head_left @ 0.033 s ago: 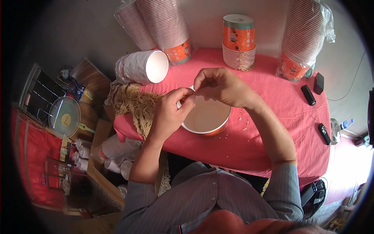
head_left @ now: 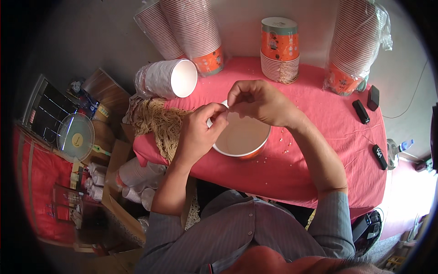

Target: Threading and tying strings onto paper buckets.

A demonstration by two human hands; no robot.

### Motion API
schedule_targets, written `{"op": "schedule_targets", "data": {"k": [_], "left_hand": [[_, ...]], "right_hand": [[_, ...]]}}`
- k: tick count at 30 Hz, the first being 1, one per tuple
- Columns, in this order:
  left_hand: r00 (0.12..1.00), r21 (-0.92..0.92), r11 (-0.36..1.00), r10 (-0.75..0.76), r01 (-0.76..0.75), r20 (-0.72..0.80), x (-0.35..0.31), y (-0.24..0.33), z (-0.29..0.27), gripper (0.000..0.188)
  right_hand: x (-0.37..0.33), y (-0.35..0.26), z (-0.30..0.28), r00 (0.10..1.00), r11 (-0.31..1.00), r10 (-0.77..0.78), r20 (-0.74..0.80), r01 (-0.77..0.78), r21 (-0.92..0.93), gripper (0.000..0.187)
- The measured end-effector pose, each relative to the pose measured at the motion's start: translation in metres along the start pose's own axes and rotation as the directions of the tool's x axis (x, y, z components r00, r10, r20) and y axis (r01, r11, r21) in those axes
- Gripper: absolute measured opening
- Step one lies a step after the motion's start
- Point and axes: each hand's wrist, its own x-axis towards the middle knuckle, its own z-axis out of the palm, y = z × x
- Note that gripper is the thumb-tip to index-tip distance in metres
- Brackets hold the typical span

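Observation:
Over a wide paper bucket [head_left: 244,137] with a white rim and an orange outside, my two hands meet fingertip to fingertip. My left hand [head_left: 204,130] is closed in a pinch at the bucket's left rim. From the right, my right hand [head_left: 262,102] pinches close against it above the far rim. Whatever sits between the fingertips is too small to make out. Small pale beads [head_left: 285,144] lie scattered on the pink cloth right of the bucket. A bundle of tan strings [head_left: 159,123] hangs over the table's left edge.
Bagged bucket stacks [head_left: 191,32] stand at the back left, with another bagged stack [head_left: 353,45] at the back right. Upside-down buckets [head_left: 279,50] stand between them. A stack on its side [head_left: 169,78] lies left. Black devices [head_left: 361,111] line the right edge; an open carton [head_left: 119,182] sits below left.

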Motion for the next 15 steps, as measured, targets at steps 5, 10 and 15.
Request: {"op": "schedule_targets", "data": {"k": [5,10,15], "left_hand": [[0.995,0.080,0.995,0.064,-0.058,-0.076,-0.004,-0.010,-0.002,0.008],[0.975,-0.092,0.995,-0.045,0.026,-0.218,-0.022,-0.050,-0.009,0.004],[0.962,-0.391,0.918,-0.160,0.063,-0.221,-0.043,-0.087,0.002,0.005]], "right_hand": [[-0.002,0.001,0.001,0.995,0.985,-0.046,-0.093,0.030,-0.168,0.015],[-0.003,0.000,-0.023,0.949,0.939,-0.161,-0.272,0.062,-0.338,0.018],[-0.001,-0.003,-0.036,0.883,0.813,-0.303,-0.358,0.044,-0.580,0.012]]}}
